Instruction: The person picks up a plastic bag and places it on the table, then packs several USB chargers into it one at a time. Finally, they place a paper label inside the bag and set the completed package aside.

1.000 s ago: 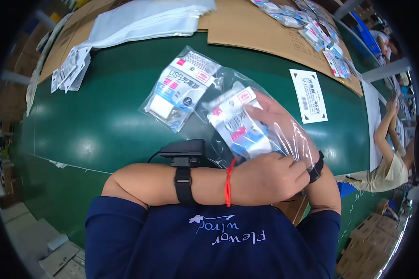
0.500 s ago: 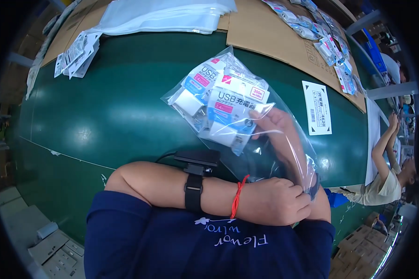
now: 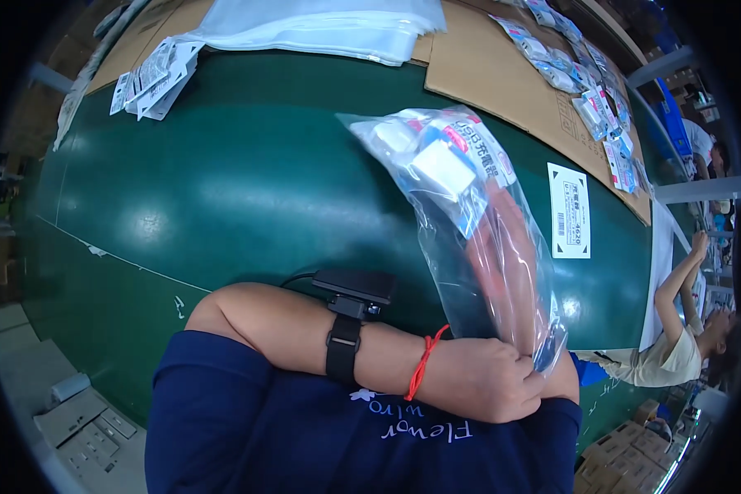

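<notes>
My left hand (image 3: 500, 380) is closed on the gathered mouth edge of a clear plastic bag (image 3: 449, 276), close to my chest. Through that mouth reaches my right hand (image 3: 506, 243), which shows through the film with its fingers stretched toward the bag's far end. Its fingertips touch the packs there, and the film's glare partly hides them. At that end several packaged USB chargers (image 3: 445, 169) lie bunched together, white blocks with printed white, pink and blue cards. Around my left forearm are a black strap with a small black device (image 3: 354, 284) and a red cord (image 3: 426, 362).
A green table (image 3: 247, 181) lies beneath. A printed label sheet (image 3: 569, 211) is at the right, with more charger packs (image 3: 593, 111) on cardboard (image 3: 502, 90) beyond. Clear bags (image 3: 321, 29) are stacked at the back, cards (image 3: 156, 82) at the far left. Another person (image 3: 671, 329) works at the right.
The charger packs have shifted right and turned inside the bag. My right hand has straightened and now lies along the bag's length. My left hand still grips the mouth, slightly lower.
</notes>
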`<state>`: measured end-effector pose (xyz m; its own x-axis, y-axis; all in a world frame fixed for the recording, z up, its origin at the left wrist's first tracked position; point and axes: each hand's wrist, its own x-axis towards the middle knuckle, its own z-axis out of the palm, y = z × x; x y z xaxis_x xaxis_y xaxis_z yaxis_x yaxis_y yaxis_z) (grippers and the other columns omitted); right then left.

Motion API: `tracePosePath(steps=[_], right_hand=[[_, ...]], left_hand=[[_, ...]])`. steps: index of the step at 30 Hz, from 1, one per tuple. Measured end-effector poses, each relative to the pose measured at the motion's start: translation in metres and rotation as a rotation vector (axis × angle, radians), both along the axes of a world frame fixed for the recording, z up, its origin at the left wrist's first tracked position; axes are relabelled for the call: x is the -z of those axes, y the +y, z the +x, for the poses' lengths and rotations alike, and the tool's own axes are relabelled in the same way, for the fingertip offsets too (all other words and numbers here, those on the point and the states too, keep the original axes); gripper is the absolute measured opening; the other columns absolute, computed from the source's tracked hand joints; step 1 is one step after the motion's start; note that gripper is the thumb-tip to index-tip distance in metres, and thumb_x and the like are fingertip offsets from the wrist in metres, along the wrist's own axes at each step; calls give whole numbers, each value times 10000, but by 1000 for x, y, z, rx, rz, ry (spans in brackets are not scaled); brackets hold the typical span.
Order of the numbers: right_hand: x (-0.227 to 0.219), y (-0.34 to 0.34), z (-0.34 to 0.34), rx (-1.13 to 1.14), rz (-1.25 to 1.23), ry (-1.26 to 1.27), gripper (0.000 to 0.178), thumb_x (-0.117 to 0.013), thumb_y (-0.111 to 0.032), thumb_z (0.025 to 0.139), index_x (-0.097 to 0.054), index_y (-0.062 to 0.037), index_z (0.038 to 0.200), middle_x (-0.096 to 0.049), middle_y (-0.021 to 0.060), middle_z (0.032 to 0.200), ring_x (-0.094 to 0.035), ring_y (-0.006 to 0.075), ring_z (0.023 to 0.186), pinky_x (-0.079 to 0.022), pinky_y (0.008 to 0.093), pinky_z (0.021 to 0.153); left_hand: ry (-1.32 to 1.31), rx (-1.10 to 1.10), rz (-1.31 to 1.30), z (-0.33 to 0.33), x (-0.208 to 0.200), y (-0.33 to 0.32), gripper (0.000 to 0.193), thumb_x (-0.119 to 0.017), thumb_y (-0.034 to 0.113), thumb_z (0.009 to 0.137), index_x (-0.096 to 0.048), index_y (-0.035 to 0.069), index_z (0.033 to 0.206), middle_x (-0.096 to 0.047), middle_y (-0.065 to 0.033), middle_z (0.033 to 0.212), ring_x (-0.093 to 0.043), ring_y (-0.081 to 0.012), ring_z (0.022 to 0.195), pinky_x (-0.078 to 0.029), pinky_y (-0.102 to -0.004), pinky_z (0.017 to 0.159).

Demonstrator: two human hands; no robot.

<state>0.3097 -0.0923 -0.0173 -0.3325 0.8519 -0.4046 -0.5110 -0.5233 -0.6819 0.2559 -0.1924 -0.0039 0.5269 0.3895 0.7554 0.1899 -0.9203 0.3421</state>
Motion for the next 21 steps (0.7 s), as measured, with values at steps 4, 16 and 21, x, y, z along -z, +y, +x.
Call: tracePosePath(steps=[4, 16, 21], right_hand=[[11, 7, -15, 79, 95, 111, 351, -610, -160, 899, -492, 13, 1181, -583, 112, 1110, -573, 187, 1043, -475, 313, 905], [13, -2, -21, 19, -66, 37, 335, -581, -123, 913, -464, 0, 1202, -598, 107, 1085, -606, 177, 976, -505, 304, 866], [23, 5, -19, -63, 75, 136, 325, -565, -126, 923, -457, -2, 1203, -604, 95, 1080, -621, 170, 945, -517, 297, 851]], left_hand=[[-34, 33, 38, 1, -2, 1, 99, -568, 123, 715, -545, 31, 741, -476, -39, 706, -515, -140, 611, -416, -230, 497], [-13, 6, -101, -45, -23, 34, 135, -573, 137, 766, -574, 49, 867, -571, -74, 812, -575, -215, 757, -472, -310, 675], [-47, -790, -258, -164, -18, 96, 337, -527, 246, 923, -585, -22, 1119, -650, -123, 988, -615, -236, 921, -474, -328, 832]])
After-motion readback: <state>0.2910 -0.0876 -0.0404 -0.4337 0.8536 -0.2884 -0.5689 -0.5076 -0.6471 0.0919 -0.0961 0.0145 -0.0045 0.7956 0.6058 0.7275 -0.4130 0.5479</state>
